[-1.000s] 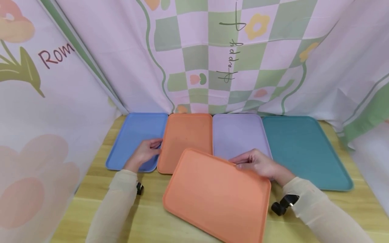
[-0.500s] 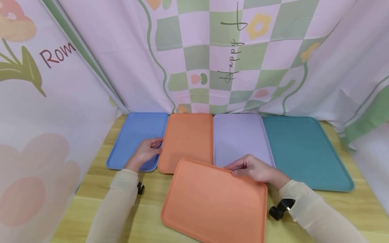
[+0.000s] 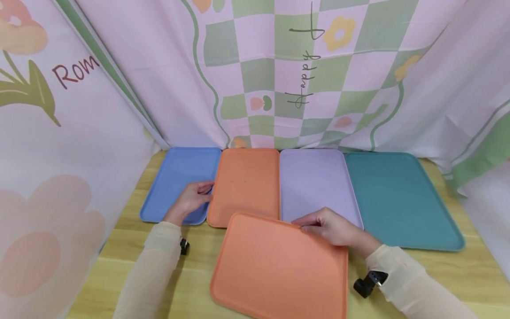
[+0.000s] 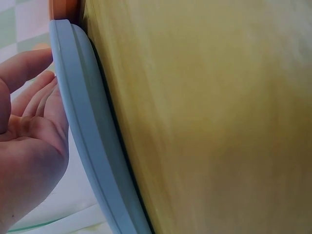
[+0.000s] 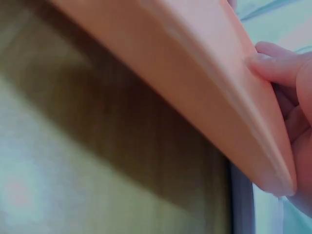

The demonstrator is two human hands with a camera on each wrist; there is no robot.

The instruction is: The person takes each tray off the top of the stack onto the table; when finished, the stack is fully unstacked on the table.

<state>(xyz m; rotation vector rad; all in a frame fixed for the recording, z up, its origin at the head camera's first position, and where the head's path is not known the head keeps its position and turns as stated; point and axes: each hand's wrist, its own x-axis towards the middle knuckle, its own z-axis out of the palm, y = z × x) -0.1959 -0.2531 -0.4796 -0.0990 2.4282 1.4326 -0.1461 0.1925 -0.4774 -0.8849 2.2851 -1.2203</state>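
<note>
My right hand [image 3: 331, 227] pinches the far edge of a loose orange tray [image 3: 279, 270], its thumb on the upper side. That tray slants, and in the right wrist view the tray's rim [image 5: 195, 63] casts a shadow on the wooden table. Its near edge runs out of the head view. My left hand [image 3: 190, 200] is over the blue tray [image 3: 187, 168], fingertips at the left edge of a second orange tray [image 3: 247, 184]. In the left wrist view the fingers of my left hand [image 4: 34, 122] look relaxed, beside the blue rim [image 4: 90, 131].
A lilac tray [image 3: 314, 181] and a larger teal tray [image 3: 402, 204] continue the row to the right. Behind the row hangs a checked, flower-printed cloth [image 3: 295, 79], with more cloth at both sides. The wooden table [image 3: 191, 283] lies under everything.
The loose orange tray has come toward me and slightly left with my right hand, showing more of the lilac tray. My left hand keeps its place at the other orange tray's edge.
</note>
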